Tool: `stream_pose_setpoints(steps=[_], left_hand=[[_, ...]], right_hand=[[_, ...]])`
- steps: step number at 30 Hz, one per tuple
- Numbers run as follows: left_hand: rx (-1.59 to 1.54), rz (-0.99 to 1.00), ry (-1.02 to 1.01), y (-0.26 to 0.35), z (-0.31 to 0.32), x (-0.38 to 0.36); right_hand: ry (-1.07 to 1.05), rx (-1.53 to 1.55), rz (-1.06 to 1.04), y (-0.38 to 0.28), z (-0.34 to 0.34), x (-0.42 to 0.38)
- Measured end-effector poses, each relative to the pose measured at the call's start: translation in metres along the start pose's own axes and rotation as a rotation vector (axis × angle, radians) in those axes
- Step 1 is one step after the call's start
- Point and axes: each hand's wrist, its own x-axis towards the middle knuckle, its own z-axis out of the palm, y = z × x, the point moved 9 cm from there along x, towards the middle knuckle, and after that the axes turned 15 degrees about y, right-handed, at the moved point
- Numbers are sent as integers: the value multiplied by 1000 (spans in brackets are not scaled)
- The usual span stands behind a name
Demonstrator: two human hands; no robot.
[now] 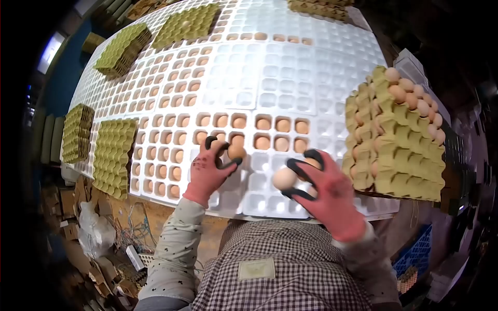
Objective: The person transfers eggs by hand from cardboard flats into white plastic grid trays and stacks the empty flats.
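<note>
My left hand (210,168), in a red glove with black fingertips, curls over the white foam tray (228,194) with a brown egg (236,151) between finger and thumb. Other eggs lie close by its fingers, partly hidden. My right hand (324,189), gloved alike, is closed around eggs above the neighbouring white tray (264,207); a pale egg (284,178) shows at its fingertips, and more eggs show between its fingers. Rows of brown eggs (263,122) sit in the pockets just beyond both hands.
At the right stands a stack of yellow-green egg cartons (410,171) with eggs on top. More carton stacks stand at the left (111,155) and far left (78,132), and others at the back (187,25). A blue crate (414,254) is below at the right.
</note>
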Motion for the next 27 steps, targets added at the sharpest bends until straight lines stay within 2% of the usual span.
stream_pose_setpoints(steps=[1, 3, 4, 5, 7, 8, 9, 11, 13, 14, 15, 17, 19, 21, 22, 25, 26, 27], left_hand=[[228, 285, 143, 6, -10, -9], [444, 405, 45, 2, 3, -19], [499, 301, -81, -4, 8, -18], [535, 199, -125, -5, 2, -16], [250, 145, -45, -17, -15, -1], [133, 172, 39, -27, -25, 6], [-101, 114, 107, -27, -40, 13], [-2, 252, 334, -53, -41, 16], [304, 355, 330, -71, -21, 7], [279, 375, 291, -75, -16, 7], [210, 425, 340, -81, -13, 7], [183, 327, 359, -86, -13, 7], [140, 304, 230, -25, -18, 18], [57, 513, 228, 57, -14, 25], [-44, 558, 202, 97, -10, 28], [-303, 717, 154, 218, 15, 43], [-377, 776, 125, 260, 27, 45], [-314, 879, 103, 302, 41, 49]], right_hand=[[41, -108, -65, -9, 29, 6], [-35, -293, -107, -6, 94, 15], [-76, -386, -154, -5, 114, 13], [-110, -403, -111, 4, 124, 11], [-190, -442, -24, 27, 128, 3], [-133, -514, -47, 32, 119, 1], [-139, -513, 34, 41, 111, 0], [27, -570, -61, 48, 101, -3], [12, -655, -64, 79, 123, -20], [6, -649, -48, 87, 128, -24], [7, -657, -18, 92, 127, -27], [73, -452, -82, 63, 96, -26], [33, -222, -44, 17, 27, -18], [114, -219, -107, -5, -61, -9], [151, -244, -67, -2, -105, -1], [410, -532, -34, 66, -215, 11], [356, -660, -56, 95, -231, 16], [304, -789, -77, 121, -240, 20]])
